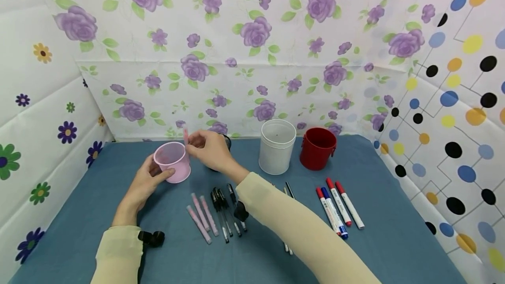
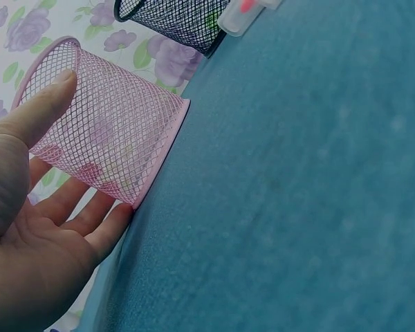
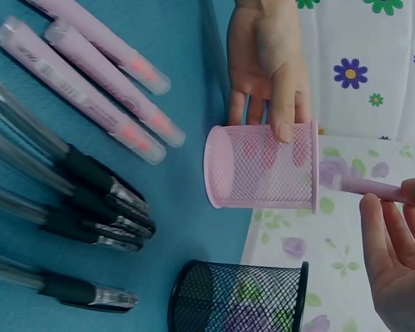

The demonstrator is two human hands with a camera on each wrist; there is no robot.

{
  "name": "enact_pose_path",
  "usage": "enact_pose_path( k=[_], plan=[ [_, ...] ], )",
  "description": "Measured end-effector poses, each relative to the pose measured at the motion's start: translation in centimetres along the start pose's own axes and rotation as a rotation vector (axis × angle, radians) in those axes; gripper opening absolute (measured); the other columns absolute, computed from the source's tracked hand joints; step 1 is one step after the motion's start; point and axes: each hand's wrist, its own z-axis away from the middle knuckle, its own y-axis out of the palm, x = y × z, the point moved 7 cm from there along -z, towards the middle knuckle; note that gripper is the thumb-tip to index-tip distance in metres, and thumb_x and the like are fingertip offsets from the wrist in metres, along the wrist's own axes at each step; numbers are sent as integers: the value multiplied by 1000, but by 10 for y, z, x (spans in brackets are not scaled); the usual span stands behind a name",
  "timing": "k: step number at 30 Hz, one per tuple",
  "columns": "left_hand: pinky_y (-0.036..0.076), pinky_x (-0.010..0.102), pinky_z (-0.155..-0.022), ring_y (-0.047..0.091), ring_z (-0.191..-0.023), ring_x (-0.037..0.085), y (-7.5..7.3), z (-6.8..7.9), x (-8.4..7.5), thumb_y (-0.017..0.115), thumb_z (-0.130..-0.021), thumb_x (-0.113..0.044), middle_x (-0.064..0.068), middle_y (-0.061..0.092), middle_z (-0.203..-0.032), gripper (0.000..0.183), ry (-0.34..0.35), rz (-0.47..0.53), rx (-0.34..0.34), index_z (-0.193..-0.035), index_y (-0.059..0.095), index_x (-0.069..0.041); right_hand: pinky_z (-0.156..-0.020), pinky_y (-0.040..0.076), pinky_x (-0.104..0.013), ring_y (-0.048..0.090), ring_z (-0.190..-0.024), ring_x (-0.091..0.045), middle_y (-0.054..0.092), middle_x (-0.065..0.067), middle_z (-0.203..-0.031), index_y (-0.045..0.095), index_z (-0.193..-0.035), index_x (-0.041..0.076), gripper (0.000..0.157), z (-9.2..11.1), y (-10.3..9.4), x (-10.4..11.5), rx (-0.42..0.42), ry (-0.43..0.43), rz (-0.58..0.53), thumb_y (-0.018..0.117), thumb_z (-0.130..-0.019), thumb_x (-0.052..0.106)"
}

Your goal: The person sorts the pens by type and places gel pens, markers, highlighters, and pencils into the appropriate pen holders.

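A pink mesh pen holder (image 1: 180, 168) stands upright on the cloth at the left. My left hand (image 1: 143, 184) grips its side, thumb near the rim and fingers around the far wall in the left wrist view. Between thumb and fingers, my right hand (image 1: 211, 149) pinches a pink highlighter (image 3: 370, 188), held just beyond the holder's open top. Three more pink highlighters (image 1: 200, 214) lie in front of the holder. A black mesh pen holder (image 3: 242, 297) stands beside the pink one, partly hidden behind the right hand in the head view.
Several black-capped pens (image 1: 225, 209) lie mid-table. Slim pens (image 1: 290, 189) are partly covered by the right sleeve. Red and blue markers (image 1: 335, 205) lie at the right. A white holder (image 1: 276, 157) and a red bucket (image 1: 315, 150) stand at the back, near the flowered backdrop.
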Motion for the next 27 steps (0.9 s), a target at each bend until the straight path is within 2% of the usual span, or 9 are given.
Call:
enact_pose_path(
  k=[11, 20, 27],
  plan=[
    [47, 13, -91, 43, -145, 37, 1, 0, -1, 72, -104, -34, 22, 40, -163, 90, 7, -4, -4, -171, 16, -13, -79, 54, -15, 69, -86, -3, 78, -1, -101, 74, -111, 11, 12, -14, 7, 2, -48, -8, 14, 75, -102, 20],
    [46, 10, -91, 44, -144, 37, 1, 1, -2, 74, -103, -31, 25, 43, -160, 87, 35, -1, -27, -169, 21, -10, -81, 55, -17, 70, -90, -8, 77, -1, -103, 74, -112, 12, 12, -19, 10, -5, -85, 31, 3, 74, -102, 19],
    [46, 10, -90, 43, -144, 37, 0, 0, -1, 74, -103, -32, 24, 41, -162, 90, 20, 3, -21, -171, 19, -12, -82, 53, -15, 69, -92, -7, 77, -2, -105, 73, -112, 11, 12, -25, 15, -2, -81, 13, 8, 73, -103, 19]
  ],
)
